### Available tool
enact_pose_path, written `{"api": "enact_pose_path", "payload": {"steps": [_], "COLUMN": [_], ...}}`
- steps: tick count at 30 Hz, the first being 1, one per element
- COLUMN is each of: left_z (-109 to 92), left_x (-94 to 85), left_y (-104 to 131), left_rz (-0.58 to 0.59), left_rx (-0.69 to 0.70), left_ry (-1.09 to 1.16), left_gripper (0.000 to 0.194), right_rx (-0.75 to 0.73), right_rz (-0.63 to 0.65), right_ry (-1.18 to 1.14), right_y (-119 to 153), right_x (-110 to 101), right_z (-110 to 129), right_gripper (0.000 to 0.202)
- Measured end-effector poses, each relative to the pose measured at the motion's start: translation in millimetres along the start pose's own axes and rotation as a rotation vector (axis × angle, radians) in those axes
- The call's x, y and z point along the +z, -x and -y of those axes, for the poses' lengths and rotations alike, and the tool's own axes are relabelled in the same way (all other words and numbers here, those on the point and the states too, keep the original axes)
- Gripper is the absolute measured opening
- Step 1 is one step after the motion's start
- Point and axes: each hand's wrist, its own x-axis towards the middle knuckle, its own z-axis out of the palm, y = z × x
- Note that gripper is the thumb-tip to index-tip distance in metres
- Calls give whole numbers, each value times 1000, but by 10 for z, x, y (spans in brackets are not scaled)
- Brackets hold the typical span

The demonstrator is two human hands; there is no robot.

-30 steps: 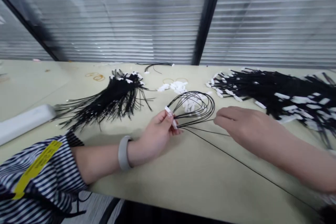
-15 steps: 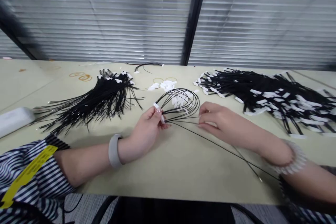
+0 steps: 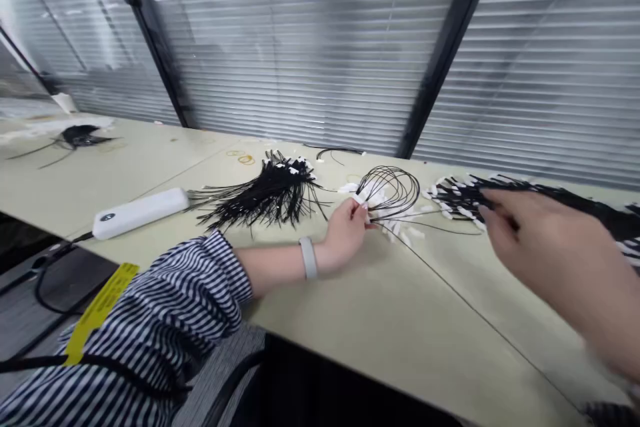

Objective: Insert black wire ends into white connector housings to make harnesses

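Observation:
My left hand (image 3: 346,232) pinches a looped bundle of thin black wires (image 3: 393,190) by its white end pieces. A few long wires trail from it to the right over the table. My right hand (image 3: 530,227) is raised beside the right pile of black wires with white ends (image 3: 465,197), thumb and fingertips bent toward each other; whether anything is between them is too blurred to tell. Small white pieces (image 3: 400,223) lie under and behind the loops. Another pile of black wires (image 3: 273,193) lies left of my left hand.
A white power strip (image 3: 143,213) with a black cable lies on the table (image 3: 320,307) at the left. Yellow rubber bands (image 3: 246,159) and loose wires are near the back edge. A small dark bundle (image 3: 80,135) sits far left, below the blinds.
The view has turned left. My right hand has moved away from the looped bundle to the right pile. My left hand still holds the bundle.

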Motion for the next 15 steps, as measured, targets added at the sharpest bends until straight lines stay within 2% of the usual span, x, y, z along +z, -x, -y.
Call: {"api": "enact_pose_path", "payload": {"steps": [3,5,7,9,11,13,15], "left_z": [14,31,38,30,16,7,6], "left_x": [39,42,26,5,-8,-9,-13], "left_y": [-1,-19,-58,-102,-123,-104,-44], "left_rz": [13,11,-11,-41,-45,-15,33], "left_rx": [17,26,37,42,35,13,-20], "left_ry": [-4,-8,-9,-2,14,33,43], "left_gripper": [19,20,21,22,22,21,21], "right_rx": [287,455,539,552,497,428,359], "right_rz": [101,121,94,63,-11,-121,-219], "right_ry": [-463,-807,-1015,-1103,-1171,-1272,-1323], "right_y": [-120,-148,-147,-139,-149,-192,-258], "right_x": [27,58,64,33,-16,-47,-34], "right_z": [-90,-113,-87,-6,109,217,283], "right_gripper": [35,35,29,17,9,8,25]}}
